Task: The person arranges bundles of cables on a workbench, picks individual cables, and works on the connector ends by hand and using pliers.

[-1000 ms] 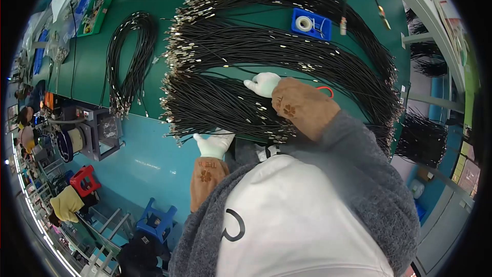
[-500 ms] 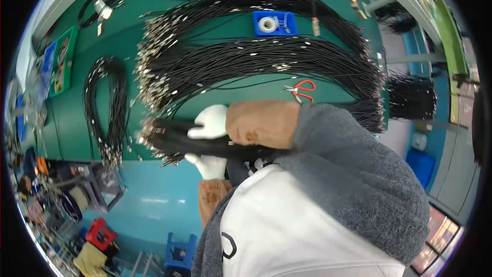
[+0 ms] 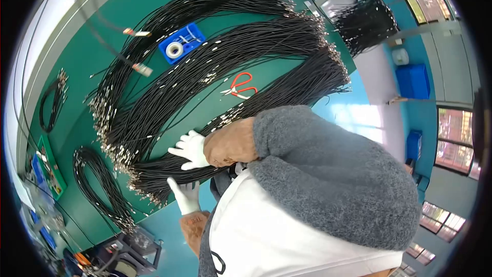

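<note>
My right hand (image 3: 190,150), in a white glove with brown cuff, lies with fingers spread on top of the nearest bundle of black cables (image 3: 171,169). My left hand (image 3: 185,195), also white-gloved, is at the bundle's near edge by the table rim. Its thumb and fingers are apart, some fingertips dark against the cables. Neither hand is closed round the bundle. The bundle's left end shows many small metal connectors (image 3: 141,187). A pair of red-handled cutters (image 3: 241,87) lies beyond my right hand.
Two more long cable bundles (image 3: 215,46) curve across the green table (image 3: 66,118). A blue tray (image 3: 182,42) with a white tape roll rests on the far one. A looped bundle (image 3: 97,187) lies left. Cables with connectors (image 3: 142,69) hang overhead.
The view has turned, so the table appears rotated. The near bundle, blurred between my hands before, now lies still on the table. My fingers have spread and loosened from it.
</note>
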Available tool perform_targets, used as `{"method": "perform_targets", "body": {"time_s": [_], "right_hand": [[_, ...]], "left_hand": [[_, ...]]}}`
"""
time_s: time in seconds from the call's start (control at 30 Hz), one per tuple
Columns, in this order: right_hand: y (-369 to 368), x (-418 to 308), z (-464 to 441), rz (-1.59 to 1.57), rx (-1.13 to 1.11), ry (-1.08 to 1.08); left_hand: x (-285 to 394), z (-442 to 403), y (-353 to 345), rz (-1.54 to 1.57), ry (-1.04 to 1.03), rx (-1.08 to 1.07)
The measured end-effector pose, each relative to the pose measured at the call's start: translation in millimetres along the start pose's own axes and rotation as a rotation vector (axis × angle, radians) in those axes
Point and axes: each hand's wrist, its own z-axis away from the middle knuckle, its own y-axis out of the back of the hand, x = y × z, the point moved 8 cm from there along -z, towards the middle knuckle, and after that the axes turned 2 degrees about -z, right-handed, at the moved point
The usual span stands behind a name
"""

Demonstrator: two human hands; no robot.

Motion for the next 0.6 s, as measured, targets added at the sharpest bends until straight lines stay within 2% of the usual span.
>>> {"method": "perform_targets", "body": {"time_s": [0.13, 0.2, 0.27, 0.3, 0.4, 0.53, 0.57, 0.6], "right_hand": [[-1, 3, -2, -0.008, 0.031, 0.024], [10, 17, -7, -0.07, -0.284, -0.071], [4, 42, -7, -0.083, -0.164, -0.151], [-19, 49, -13, -0.102, -0.31, -0.179], [-37, 60, -20, -0.276, -0.421, -0.201], [-27, 54, -22, -0.229, -0.113, -0.078], [-24, 47, -24, -0.23, -0.115, -0.083], [-19, 38, -31, -0.146, -0.207, -0.109]], "left_hand": [[0, -33, -41, 0.106, -0.195, -0.11], [-1, -32, -24, 0.14, -0.256, -0.065], [-5, -20, -1, 0.171, -0.307, -0.021], [-8, -16, 8, 0.18, -0.331, -0.006], [-16, -5, 10, 0.242, -0.341, -0.017], [-33, 5, -9, 0.466, -0.272, -0.088], [-32, -3, -3, 0.461, -0.267, -0.056], [-24, -13, 5, 0.411, -0.286, -0.007]]}}
